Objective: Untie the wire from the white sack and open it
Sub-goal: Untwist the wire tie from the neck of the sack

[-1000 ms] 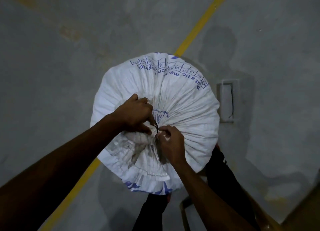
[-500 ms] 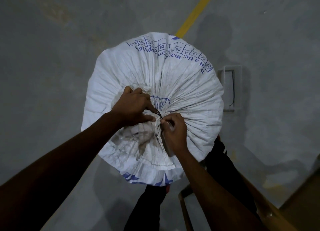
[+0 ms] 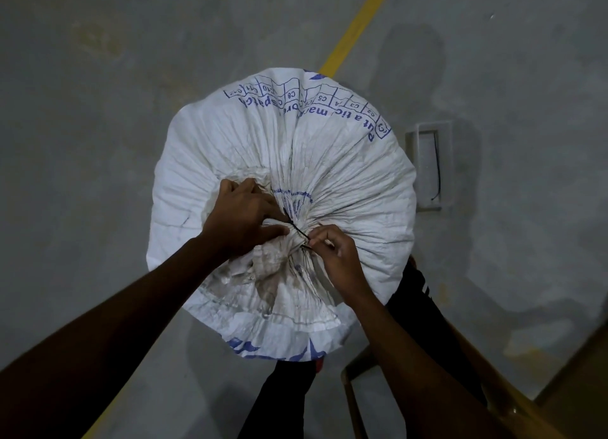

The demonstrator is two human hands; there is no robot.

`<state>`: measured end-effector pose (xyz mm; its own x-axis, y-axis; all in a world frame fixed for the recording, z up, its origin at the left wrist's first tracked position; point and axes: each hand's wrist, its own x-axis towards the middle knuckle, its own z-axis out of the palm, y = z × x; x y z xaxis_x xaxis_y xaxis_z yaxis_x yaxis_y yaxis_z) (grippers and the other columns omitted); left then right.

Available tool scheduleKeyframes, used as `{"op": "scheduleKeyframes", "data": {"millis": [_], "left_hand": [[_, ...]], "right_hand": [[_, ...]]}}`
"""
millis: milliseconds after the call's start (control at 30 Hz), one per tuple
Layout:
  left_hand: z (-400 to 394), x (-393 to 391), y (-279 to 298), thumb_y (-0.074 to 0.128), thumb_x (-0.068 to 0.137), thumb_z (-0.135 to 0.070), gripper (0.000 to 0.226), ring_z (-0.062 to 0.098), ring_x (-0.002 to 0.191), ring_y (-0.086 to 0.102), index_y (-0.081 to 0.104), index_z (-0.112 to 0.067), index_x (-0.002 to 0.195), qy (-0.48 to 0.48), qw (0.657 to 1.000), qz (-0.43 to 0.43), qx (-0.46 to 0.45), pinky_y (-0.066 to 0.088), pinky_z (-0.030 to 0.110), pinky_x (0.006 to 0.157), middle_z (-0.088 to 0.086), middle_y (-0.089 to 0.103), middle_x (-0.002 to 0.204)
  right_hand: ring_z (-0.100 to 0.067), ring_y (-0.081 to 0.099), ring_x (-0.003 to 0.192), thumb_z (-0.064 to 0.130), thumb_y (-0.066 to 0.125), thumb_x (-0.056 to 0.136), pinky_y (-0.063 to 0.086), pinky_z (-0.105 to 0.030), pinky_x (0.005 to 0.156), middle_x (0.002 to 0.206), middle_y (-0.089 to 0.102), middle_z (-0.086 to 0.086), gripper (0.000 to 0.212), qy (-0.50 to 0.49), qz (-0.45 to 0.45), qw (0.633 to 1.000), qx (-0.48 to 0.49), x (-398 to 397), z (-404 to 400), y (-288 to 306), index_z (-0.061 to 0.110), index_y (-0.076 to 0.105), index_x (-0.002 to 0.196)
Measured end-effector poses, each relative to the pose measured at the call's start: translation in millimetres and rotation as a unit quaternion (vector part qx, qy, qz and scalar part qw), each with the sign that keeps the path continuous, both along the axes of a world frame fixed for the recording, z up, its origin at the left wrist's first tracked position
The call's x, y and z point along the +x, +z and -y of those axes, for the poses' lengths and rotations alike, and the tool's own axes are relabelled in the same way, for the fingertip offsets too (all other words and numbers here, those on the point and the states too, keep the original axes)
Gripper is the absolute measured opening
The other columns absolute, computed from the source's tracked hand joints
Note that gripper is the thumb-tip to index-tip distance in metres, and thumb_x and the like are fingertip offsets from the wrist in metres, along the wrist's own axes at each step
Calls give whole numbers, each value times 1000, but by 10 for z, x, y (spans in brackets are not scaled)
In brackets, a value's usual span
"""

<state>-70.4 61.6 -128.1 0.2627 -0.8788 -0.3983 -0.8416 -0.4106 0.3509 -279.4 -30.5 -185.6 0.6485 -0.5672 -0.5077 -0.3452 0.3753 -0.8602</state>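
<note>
With our left hand (image 3: 245, 220) clamping the gathered neck of the white sack (image 3: 329, 162) on the floor, our right hand (image 3: 335, 257) now pinches a longer, drawn-out end of the wire (image 3: 297, 229), so we judge the tie loosening.

Both hands meet ahead, left hand (image 3: 245, 220) clenched, right hand (image 3: 335, 256) fingertips pinched, forearms extended.
</note>
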Motion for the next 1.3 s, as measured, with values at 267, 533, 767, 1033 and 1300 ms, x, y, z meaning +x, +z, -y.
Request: {"op": "scheduleKeyframes", "data": {"millis": [267, 533, 767, 1033, 1300], "left_hand": [[49, -46, -35, 48, 80, -76, 47, 16, 91, 53, 83, -47, 95, 50, 999, 7, -11, 24, 40, 81, -19, 43, 67], [67, -134, -30, 65, 74, -70, 36, 20, 90, 59, 81, -41, 88, 57, 998, 30, -19, 25, 39, 80, -24, 28, 64], [99, -254, -34, 74, 69, -58, 29, 25, 88, 61, 78, -32, 81, 82, 995, 62, -17, 25, 40, 79, -17, 38, 70], [3, -326, -37, 70, 76, -59, 29, 21, 92, 58, 78, -33, 85, 120, 991, 41, -35, 28, 41, 83, -14, 61, 69], [-14, -147, -34, 48, 84, -60, 38, 16, 96, 57, 81, -44, 94, 102, 995, -22, 3, 22, 37, 80, -19, 51, 61]], "right_hand": [[-29, 69, 99, 11, 66, 76, 52, -40, 96, 91, 72, -15, 10, -55, 17, 993, 103, -180, 123, 34, 14, 71, 68], [-28, 72, 100, 8, 62, 84, 55, -39, 97, 87, 75, -12, 21, -66, 26, 987, 145, -232, 192, 168, 19, 74, 72], [-32, 72, 100, 9, 63, 85, 55, -40, 96, 90, 74, -17, 23, -69, 25, 989, 125, -213, 183, 255, 24, 75, 72], [-27, 71, 96, 25, 69, 81, 54, -33, 88, 95, 73, -27, 11, -48, 30, 994, 98, -249, 179, 244, 14, 71, 79], [-33, 70, 92, 27, 70, 81, 53, -40, 87, 92, 72, -29, 18, -45, 22, 996, 77, -244, 164, 213, 9, 70, 79]]}}
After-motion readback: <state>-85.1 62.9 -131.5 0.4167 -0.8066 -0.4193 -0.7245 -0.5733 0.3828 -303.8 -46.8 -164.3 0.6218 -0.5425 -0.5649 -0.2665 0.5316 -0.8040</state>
